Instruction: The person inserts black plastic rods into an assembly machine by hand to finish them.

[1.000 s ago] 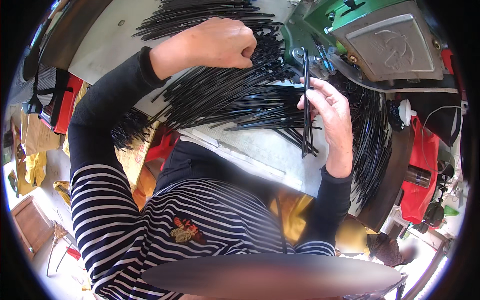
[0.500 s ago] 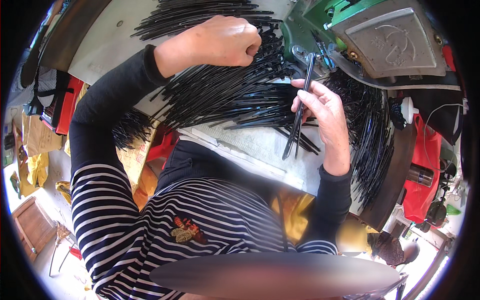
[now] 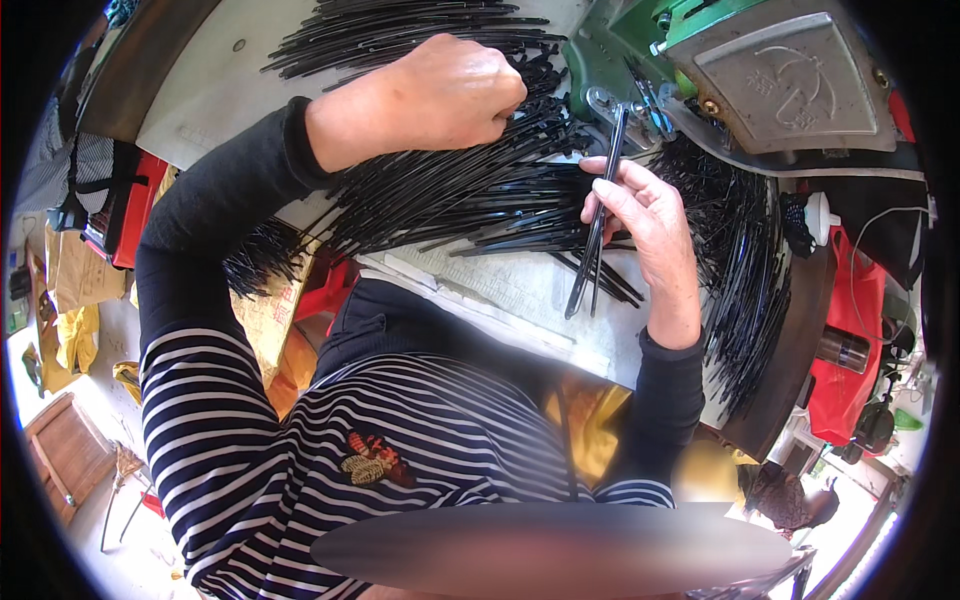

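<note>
Between the thumb and fingers of my right hand (image 3: pixel 650 215) are thin black metal rods (image 3: pixel 592 250), which look like folded umbrella ribs. They slant upward, their top end close to a small metal fitting (image 3: pixel 603 103) on the green machine (image 3: pixel 625 50). My left hand (image 3: pixel 445 95) is curled into a fist above a heap of similar black rods (image 3: pixel 420 200). Its fingertips are turned away from view, so what it holds, if anything, is hidden. A further bundle of black rods (image 3: pixel 400 35) lies beyond the left hand.
The machine has a grey metal plate (image 3: pixel 790 90) with a raised umbrella emblem. A large pile of black rods (image 3: pixel 745 260) lies right of my right hand, near the curved dark table edge (image 3: pixel 775 395). A red bag (image 3: pixel 845 390) hangs farther right. Pale board (image 3: pixel 490 315) lines the near edge.
My left hand has turned slightly and its fist looks closer to the heap, with the gap at its fingers less visible. My right hand and its rods have hardly moved.
</note>
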`<action>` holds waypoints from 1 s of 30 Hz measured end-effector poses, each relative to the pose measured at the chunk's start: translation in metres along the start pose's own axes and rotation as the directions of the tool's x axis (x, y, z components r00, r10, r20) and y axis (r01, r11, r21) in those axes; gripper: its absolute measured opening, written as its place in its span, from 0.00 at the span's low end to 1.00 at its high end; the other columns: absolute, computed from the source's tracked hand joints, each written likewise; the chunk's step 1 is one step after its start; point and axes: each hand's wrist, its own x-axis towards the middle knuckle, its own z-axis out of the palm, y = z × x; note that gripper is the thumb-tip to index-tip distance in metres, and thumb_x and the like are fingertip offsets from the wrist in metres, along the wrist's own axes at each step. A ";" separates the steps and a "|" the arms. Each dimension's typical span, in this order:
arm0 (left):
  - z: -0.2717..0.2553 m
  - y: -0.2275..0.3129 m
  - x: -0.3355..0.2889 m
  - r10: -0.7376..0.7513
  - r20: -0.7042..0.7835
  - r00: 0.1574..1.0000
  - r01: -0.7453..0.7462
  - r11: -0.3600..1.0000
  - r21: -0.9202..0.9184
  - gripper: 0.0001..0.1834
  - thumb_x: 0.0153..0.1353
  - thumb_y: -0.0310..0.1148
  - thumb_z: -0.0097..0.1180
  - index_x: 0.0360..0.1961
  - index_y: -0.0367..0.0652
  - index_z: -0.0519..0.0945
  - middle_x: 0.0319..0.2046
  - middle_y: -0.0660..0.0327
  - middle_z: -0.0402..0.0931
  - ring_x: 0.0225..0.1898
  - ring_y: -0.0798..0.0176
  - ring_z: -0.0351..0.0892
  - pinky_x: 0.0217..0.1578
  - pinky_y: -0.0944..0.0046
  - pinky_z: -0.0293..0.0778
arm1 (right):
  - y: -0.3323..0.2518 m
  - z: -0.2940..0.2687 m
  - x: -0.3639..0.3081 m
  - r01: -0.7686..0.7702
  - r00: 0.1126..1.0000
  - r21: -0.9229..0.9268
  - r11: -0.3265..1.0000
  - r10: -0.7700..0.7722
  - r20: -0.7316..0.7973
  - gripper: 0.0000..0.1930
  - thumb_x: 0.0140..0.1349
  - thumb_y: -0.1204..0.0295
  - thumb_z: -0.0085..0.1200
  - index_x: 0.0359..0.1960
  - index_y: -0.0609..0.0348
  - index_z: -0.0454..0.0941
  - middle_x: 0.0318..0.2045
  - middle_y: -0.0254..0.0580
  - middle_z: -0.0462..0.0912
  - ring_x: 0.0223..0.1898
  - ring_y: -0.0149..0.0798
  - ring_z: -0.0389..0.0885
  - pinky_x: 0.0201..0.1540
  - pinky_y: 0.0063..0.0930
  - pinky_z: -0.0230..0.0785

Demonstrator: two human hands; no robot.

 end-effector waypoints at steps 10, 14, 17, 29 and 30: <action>0.002 -0.006 0.007 -0.017 0.047 0.999 0.026 0.978 -0.207 0.05 0.49 0.30 0.54 0.26 0.39 0.78 0.22 0.54 0.77 0.28 0.52 0.78 0.31 0.59 0.73 | 0.001 0.000 0.001 0.003 1.000 0.024 1.000 -0.003 0.003 0.18 0.59 0.66 0.50 0.47 0.64 0.74 0.23 0.34 0.77 0.25 0.24 0.74 0.23 0.15 0.65; 0.001 -0.007 0.014 -0.018 -0.074 0.997 0.002 0.977 -0.214 0.06 0.52 0.31 0.54 0.28 0.39 0.77 0.21 0.55 0.76 0.26 0.52 0.77 0.30 0.59 0.72 | 0.002 0.000 0.000 -0.001 1.000 0.048 0.999 0.000 0.011 0.17 0.59 0.68 0.50 0.48 0.64 0.73 0.23 0.35 0.77 0.24 0.24 0.74 0.24 0.14 0.65; 0.008 -0.009 0.028 0.049 -0.224 0.973 -0.095 0.975 -0.200 0.09 0.57 0.33 0.52 0.31 0.37 0.75 0.19 0.56 0.75 0.22 0.58 0.76 0.26 0.62 0.72 | 0.000 0.003 0.001 -0.010 1.000 0.097 0.995 0.007 0.029 0.18 0.59 0.69 0.50 0.50 0.64 0.70 0.23 0.35 0.78 0.23 0.24 0.75 0.23 0.13 0.66; 0.022 0.022 0.058 -0.251 0.058 0.966 0.148 0.357 -0.922 0.16 0.59 0.36 0.54 0.40 0.32 0.79 0.20 0.59 0.76 0.12 0.75 0.67 0.13 0.75 0.64 | -0.002 0.004 -0.001 -0.007 1.000 0.156 0.988 0.004 0.018 0.17 0.60 0.70 0.49 0.49 0.64 0.69 0.23 0.34 0.78 0.21 0.22 0.73 0.24 0.13 0.65; 0.023 0.023 0.058 -0.271 0.070 0.960 0.160 0.328 -0.931 0.16 0.59 0.36 0.54 0.40 0.32 0.79 0.21 0.60 0.75 0.12 0.76 0.66 0.13 0.76 0.63 | -0.003 0.004 -0.002 -0.004 1.000 0.156 0.988 0.002 0.016 0.17 0.60 0.70 0.49 0.49 0.64 0.69 0.23 0.34 0.78 0.21 0.22 0.73 0.24 0.13 0.65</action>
